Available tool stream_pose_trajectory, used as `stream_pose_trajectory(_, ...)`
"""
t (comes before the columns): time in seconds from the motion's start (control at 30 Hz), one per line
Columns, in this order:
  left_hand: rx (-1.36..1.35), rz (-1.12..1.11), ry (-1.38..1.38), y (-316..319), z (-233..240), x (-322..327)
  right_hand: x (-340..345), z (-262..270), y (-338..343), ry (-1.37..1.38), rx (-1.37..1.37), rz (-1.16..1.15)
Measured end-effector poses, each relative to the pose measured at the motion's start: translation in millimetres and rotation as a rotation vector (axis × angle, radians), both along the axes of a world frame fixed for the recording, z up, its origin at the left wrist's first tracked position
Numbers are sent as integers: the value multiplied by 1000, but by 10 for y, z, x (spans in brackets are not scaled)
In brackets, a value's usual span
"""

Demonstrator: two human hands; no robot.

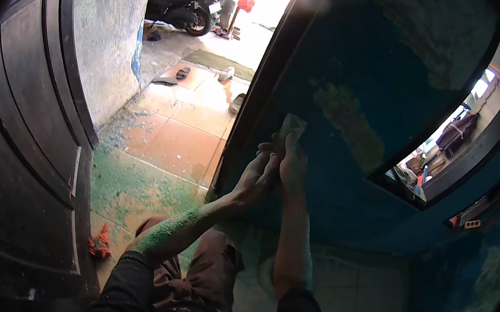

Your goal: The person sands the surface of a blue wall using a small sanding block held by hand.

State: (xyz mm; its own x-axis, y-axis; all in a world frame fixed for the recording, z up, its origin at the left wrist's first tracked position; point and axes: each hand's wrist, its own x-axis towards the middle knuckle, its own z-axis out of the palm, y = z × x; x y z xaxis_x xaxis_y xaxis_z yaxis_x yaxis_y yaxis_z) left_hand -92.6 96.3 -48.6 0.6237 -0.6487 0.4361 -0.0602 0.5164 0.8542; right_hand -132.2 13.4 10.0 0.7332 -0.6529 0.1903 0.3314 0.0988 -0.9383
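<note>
In front of the dark blue wall [336, 201], a flat, pale scraper-like piece [294, 123] sticks up from my two hands. My right hand [294, 165] grips it, the thumb lying along its face. Close against it on the left is my left hand [255, 175], its fingers bent around the lower part, which the hands hide. Shadow keeps the exact kind of tool unclear. Green flakes and dust coat my left forearm [174, 228]. A rough, paler patch [353, 126] without blue paint shows on the wall to the right of the tool.
Left of the wall is a doorway with a dark wooden door frame [256, 92] and a panelled wooden door [28, 132]. Green debris [137, 185] covers the floor tiles; a red-orange rag [100, 241] lies by the door. Sandals [183, 73] and a motor scooter [186, 5] are outside. A window opening [447, 145] is at right.
</note>
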Motion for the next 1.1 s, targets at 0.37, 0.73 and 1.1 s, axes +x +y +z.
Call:
stream_pose_trajectory(0.37, 109, 189, -268, 224, 144, 567, 659, -77, 200, -106, 47, -179)
stream_pose_trajectory(0.73, 70, 84, -92, 128, 218, 530, 561, 188, 210, -33, -46, -191)
stream_pose_trajectory(1.1, 141, 78, -188, 178, 577, 636, 697, 401, 97, -67, -191, -232)
